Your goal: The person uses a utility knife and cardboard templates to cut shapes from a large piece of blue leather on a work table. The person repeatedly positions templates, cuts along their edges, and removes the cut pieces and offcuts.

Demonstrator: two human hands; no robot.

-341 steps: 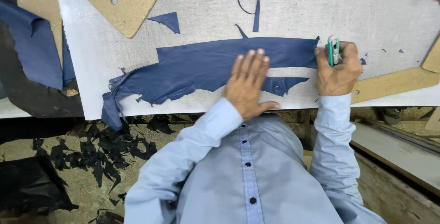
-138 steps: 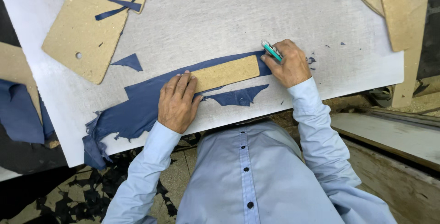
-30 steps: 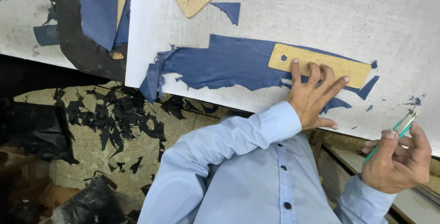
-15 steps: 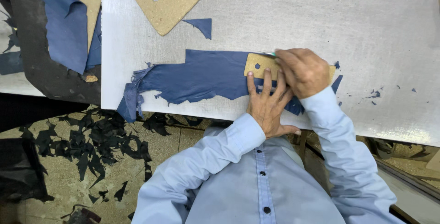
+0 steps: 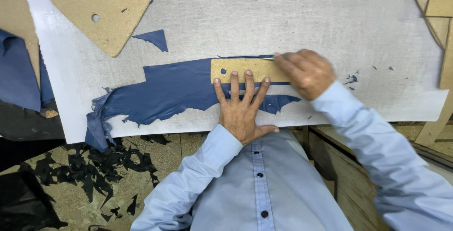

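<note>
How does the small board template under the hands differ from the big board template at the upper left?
The small template is a narrow strip lying on blue material; the big template is broad, angular, on the bare board. The left hand presses the small one; nothing touches the big one. Both are tan with a hole.

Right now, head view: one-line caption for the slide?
Left hand pins a rectangular board template on blue leather while the right hand works along its top edge on a grey cutting board.

Large tan fibreboard template with a small hole [image 5: 106, 9] lying at the far left of the white table [image 5: 283, 18]. Small triangular blue leather scrap [image 5: 153, 38] just beside it. Dark offcuts [image 5: 94, 169] scattered over the floor below the near edge.
</note>
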